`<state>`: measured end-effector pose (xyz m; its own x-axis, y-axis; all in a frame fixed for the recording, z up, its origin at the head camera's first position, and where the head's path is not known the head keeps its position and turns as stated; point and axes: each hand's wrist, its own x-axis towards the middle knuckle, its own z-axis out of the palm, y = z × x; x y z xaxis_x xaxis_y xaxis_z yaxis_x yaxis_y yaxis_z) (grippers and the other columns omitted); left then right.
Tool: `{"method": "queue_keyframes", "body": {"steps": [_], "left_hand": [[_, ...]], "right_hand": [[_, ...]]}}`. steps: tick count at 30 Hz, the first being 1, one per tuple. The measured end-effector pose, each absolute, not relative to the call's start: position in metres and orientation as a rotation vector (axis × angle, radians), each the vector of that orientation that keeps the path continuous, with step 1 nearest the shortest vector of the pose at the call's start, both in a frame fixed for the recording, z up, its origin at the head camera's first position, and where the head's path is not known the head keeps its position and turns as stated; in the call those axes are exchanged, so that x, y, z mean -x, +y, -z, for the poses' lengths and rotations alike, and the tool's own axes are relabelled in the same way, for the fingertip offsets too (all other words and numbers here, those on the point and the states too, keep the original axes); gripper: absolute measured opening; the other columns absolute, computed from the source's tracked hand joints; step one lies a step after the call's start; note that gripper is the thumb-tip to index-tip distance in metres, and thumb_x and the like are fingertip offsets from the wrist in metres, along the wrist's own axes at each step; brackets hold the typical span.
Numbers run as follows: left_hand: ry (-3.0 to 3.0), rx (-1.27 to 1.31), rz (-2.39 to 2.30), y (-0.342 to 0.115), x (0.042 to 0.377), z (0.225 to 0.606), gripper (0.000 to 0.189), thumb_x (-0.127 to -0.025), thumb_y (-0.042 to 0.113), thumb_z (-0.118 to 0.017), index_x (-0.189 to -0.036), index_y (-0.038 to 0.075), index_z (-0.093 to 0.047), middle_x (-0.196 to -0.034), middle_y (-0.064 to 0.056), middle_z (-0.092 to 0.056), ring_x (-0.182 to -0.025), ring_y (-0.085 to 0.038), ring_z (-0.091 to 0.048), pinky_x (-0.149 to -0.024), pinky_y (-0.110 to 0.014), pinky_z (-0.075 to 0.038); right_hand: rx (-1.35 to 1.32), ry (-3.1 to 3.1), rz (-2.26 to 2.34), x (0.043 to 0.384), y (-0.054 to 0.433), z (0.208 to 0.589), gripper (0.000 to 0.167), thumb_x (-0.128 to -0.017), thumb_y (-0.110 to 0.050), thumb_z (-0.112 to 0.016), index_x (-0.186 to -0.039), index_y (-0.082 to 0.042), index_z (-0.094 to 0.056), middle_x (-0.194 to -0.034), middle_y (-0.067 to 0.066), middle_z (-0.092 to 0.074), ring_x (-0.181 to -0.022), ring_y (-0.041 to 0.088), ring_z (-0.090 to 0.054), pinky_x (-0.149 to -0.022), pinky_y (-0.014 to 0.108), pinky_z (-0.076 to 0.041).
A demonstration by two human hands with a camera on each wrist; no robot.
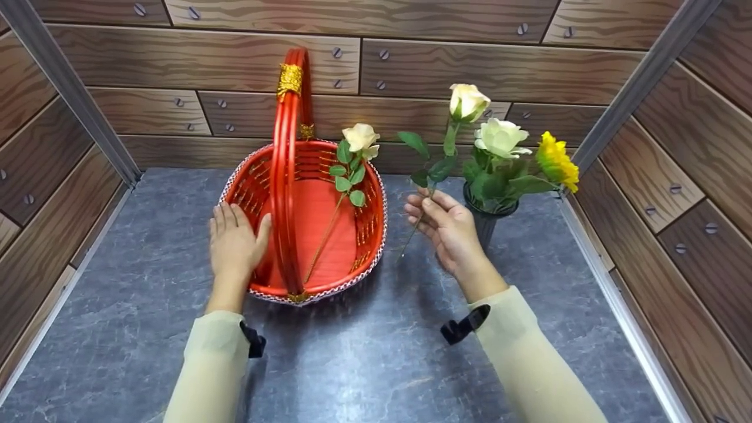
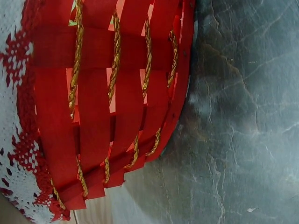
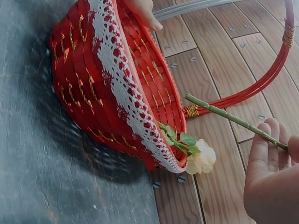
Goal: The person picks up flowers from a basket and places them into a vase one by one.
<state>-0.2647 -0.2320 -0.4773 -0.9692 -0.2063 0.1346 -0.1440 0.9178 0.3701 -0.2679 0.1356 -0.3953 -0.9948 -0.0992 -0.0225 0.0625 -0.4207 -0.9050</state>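
Note:
A red woven basket [image 1: 317,235] with a tall handle and white lace rim stands left of centre. My left hand [image 1: 234,244] rests on its left rim, fingers straight and thumb inside. One cream rose [image 1: 360,140] leans in the basket, its bloom over the right rim. Between thumb and fingers, my right hand [image 1: 449,232] pinches the stem of another cream rose [image 1: 468,103], bloom up, right of the basket. In the right wrist view the cut end of that stem [image 3: 219,112] points toward the basket. The left wrist view shows only the basket's woven side [image 2: 107,93] and lace.
Behind my right hand stands a dark vase [image 1: 484,226] holding a pale green-white rose [image 1: 501,138] and a yellow flower [image 1: 556,161]. Wood-patterned walls [image 1: 235,59] enclose the grey marbled table [image 1: 352,364] at the back and both sides.

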Motion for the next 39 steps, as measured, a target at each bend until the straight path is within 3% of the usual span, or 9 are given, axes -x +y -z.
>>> {"method": "queue_keyframes", "body": {"steps": [12,19,26,39], "left_hand": [[-2.903,-0.266,0.545,-0.233,0.267,0.479,0.093,-0.102,0.064,-0.018,-0.153,-0.014,-0.016,-0.160,-0.035,-0.009,-0.151,-0.047,-0.001,-0.124,-0.053,0.000],[-2.907,-0.268,0.545,-0.233,0.267,0.478,0.093,-0.102,0.064,-0.018,-0.153,-0.013,-0.016,-0.161,-0.034,-0.007,-0.151,-0.047,0.000,-0.124,-0.053,0.001],[-2.909,-0.266,0.550,-0.233,0.266,0.479,0.094,-0.101,0.066,-0.016,-0.153,-0.013,-0.016,-0.161,-0.034,-0.007,-0.151,-0.047,0.000,-0.124,-0.053,0.001],[-2.879,-0.267,0.558,-0.233,0.266,0.480,0.092,-0.102,0.064,-0.021,-0.152,-0.014,-0.019,-0.160,-0.035,-0.011,-0.151,-0.047,-0.004,-0.124,-0.053,-0.001]], "right_hand": [[0.038,1.728,2.593,0.269,0.159,0.391,0.028,-0.103,-0.004,-0.050,-0.129,0.004,-0.054,-0.100,0.004,-0.075,-0.095,0.017,-0.073,-0.091,0.035,-0.057],[0.039,1.750,2.628,0.270,0.174,0.387,0.032,-0.103,-0.005,-0.052,-0.132,0.008,-0.051,-0.102,0.006,-0.075,-0.094,0.017,-0.073,-0.089,0.034,-0.058],[0.041,1.757,2.652,0.270,0.187,0.383,0.018,-0.102,-0.006,-0.054,-0.118,-0.003,-0.061,-0.104,0.008,-0.075,-0.095,0.019,-0.072,-0.086,0.032,-0.058],[0.070,1.793,2.713,0.271,0.211,0.363,0.011,-0.102,-0.004,-0.052,-0.111,0.000,-0.057,-0.100,0.008,-0.076,-0.092,0.020,-0.073,-0.088,0.036,-0.059]]}}
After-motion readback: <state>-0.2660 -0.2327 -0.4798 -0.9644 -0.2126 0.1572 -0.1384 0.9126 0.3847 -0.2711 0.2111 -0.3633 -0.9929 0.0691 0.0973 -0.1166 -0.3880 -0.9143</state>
